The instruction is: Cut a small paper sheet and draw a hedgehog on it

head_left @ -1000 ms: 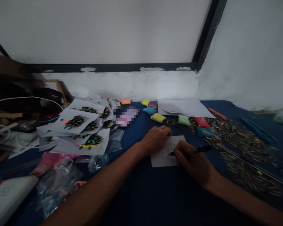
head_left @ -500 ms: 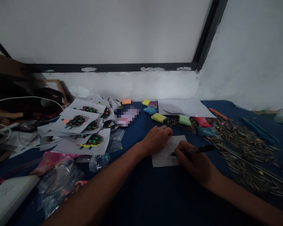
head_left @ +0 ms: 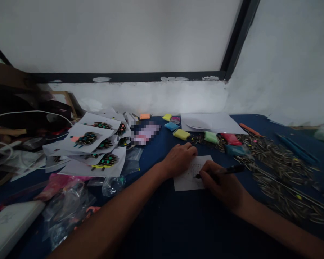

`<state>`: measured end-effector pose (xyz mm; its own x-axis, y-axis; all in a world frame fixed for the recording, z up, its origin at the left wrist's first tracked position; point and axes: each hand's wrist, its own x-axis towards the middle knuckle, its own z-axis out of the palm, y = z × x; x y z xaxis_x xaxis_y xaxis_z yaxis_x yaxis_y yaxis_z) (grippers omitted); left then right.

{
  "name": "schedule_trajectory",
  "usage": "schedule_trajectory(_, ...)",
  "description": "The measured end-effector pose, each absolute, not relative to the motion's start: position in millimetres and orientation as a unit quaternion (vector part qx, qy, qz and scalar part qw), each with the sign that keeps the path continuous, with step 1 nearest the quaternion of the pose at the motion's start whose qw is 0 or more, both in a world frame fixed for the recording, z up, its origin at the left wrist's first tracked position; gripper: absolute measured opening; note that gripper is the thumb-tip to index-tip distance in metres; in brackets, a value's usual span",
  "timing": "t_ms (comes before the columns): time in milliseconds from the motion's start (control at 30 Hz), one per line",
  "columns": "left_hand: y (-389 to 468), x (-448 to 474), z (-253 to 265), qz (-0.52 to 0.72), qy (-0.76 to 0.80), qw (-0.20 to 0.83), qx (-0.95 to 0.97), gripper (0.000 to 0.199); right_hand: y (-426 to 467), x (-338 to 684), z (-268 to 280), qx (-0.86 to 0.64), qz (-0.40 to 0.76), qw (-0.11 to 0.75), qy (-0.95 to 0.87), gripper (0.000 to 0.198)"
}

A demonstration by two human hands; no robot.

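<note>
A small white sheet of paper [head_left: 187, 184] with dark drawn lines and marks lies on the blue tabletop. My left hand [head_left: 180, 158] rests on its upper left part with the fingers curled, holding it down. In my right hand [head_left: 218, 183] is a black marker pen [head_left: 233, 169], gripped between thumb and fingers. Its tip touches or nearly touches the paper among the marks. The fingers of my right hand cover the paper's right side.
At left lie stacked sheets [head_left: 78, 144] bearing striped-seed figures, above clear plastic bags [head_left: 67, 205]. Colourful clay packets [head_left: 181, 135] and blank paper [head_left: 210, 123] sit at the back. Loose striped seeds [head_left: 280, 172], a metal rod and an orange stick [head_left: 250, 129] are at right.
The pen tip has shifted very slightly left on the paper, with a small tilt of the pen. My left hand and the paper stay in place.
</note>
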<state>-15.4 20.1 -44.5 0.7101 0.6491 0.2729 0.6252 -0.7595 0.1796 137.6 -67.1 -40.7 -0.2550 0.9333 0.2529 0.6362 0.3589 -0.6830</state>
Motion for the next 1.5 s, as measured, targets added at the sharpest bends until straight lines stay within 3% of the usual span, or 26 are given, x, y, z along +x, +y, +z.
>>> schedule_trajectory(1500,20.8,-15.1,-45.9,0.152,0.347,0.039,0.925,0.022,-67.3,139.7,-37.5,-0.551,0.206,0.322,-0.742,0.020)
